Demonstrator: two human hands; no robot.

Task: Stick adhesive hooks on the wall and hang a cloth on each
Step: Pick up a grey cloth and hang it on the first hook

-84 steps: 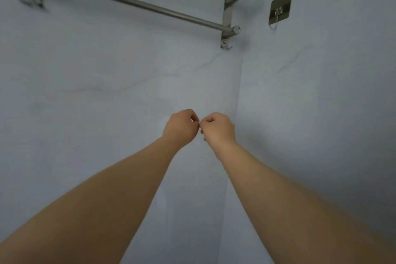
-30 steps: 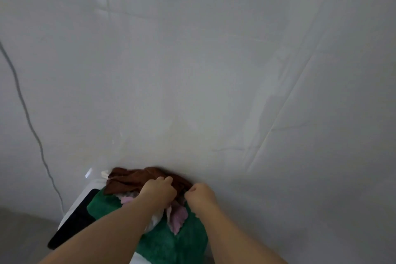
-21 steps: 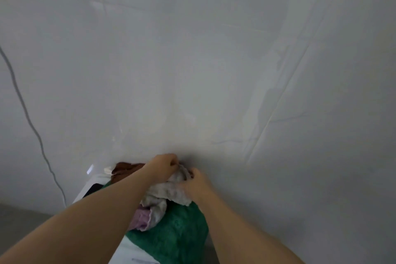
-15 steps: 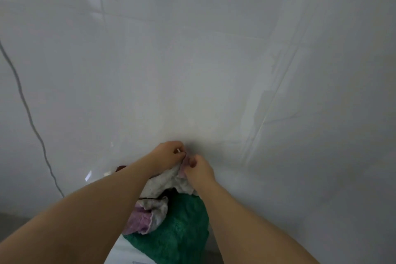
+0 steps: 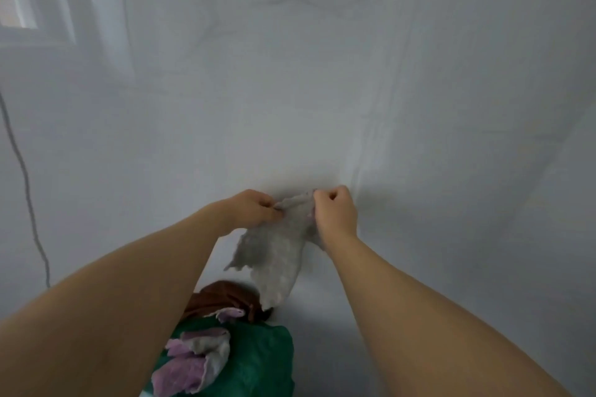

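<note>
A grey-white cloth hangs in the air in front of the pale wall. My left hand pinches its upper left edge, and my right hand grips its upper right corner. Below it lies a pile of cloths: a brown one, a green one and a pink-and-white one. No adhesive hook is in view.
A thin dark cable runs down the wall at the left. A window frame shows at the upper left. The wall corner runs just right of my hands.
My hands went from the wall near the rack down to the cloth pile, took hold of the grey-white cloth and have lifted it clear of the pile.
</note>
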